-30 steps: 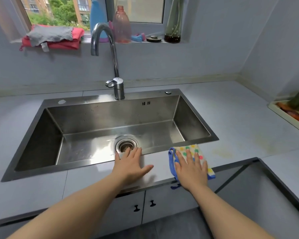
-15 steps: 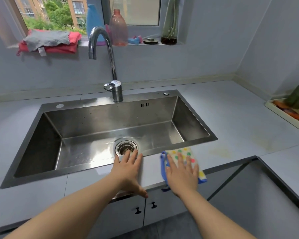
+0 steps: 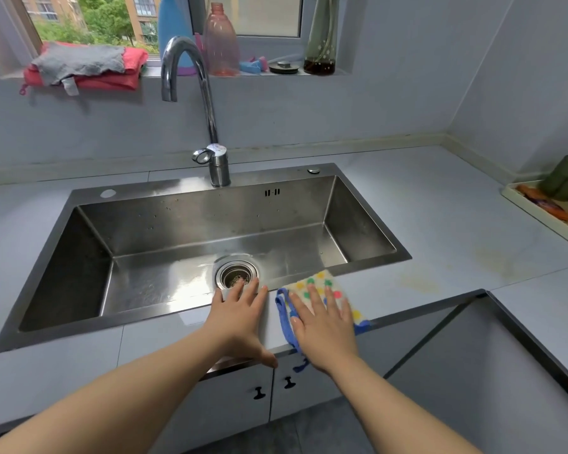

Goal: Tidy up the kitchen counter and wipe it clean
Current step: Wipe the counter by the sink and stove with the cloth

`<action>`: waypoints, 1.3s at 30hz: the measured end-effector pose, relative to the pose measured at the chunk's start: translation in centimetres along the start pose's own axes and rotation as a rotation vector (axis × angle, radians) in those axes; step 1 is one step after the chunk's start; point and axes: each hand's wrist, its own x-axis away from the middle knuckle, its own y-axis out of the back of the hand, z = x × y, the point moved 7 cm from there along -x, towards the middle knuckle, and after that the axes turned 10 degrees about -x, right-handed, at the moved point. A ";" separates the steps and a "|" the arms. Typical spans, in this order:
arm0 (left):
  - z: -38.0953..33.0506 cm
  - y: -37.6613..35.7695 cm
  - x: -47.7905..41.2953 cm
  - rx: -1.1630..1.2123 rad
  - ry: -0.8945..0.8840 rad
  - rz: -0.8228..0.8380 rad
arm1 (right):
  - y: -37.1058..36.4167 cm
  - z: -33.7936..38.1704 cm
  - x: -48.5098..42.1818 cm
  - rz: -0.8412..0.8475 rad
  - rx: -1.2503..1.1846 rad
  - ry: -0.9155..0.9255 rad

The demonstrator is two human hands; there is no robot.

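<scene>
A dotted cleaning cloth [image 3: 322, 285] with a blue edge lies on the grey counter [image 3: 440, 224], on the narrow strip in front of the steel sink [image 3: 194, 188]. My right hand [image 3: 325, 326] lies flat on the cloth with fingers spread, pressing it to the counter. My left hand [image 3: 240, 316] rests flat on the same strip just to the left, fingertips at the sink's front rim and thumb over the counter's front edge. Yellowish stains [image 3: 420, 283] mark the counter to the right of the cloth.
A tall faucet [image 3: 207, 103] rises behind the sink. On the windowsill lie a grey and red cloth pile [image 3: 82, 68], bottles [image 3: 220, 40] and a dark vase [image 3: 320, 37]. A tray [image 3: 538, 214] with items sits at the far right. Cabinet doors [image 3: 259, 393] are below.
My right hand has slid the cloth leftward along the front strip, close to my left hand. My left thumb has dropped over the counter's edge.
</scene>
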 end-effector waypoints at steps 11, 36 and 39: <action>-0.4 0.2 -0.4 0.042 0.038 0.070 | 2.1 -5.1 -1.1 -0.096 -0.050 -0.213; -7.7 4.0 -6.8 0.024 -0.212 0.066 | 5.3 -15.3 -2.3 -0.154 -0.138 -0.505; -9.7 5.2 -8.7 0.023 -0.296 0.058 | 4.4 -12.5 -3.2 -0.138 -0.037 -0.314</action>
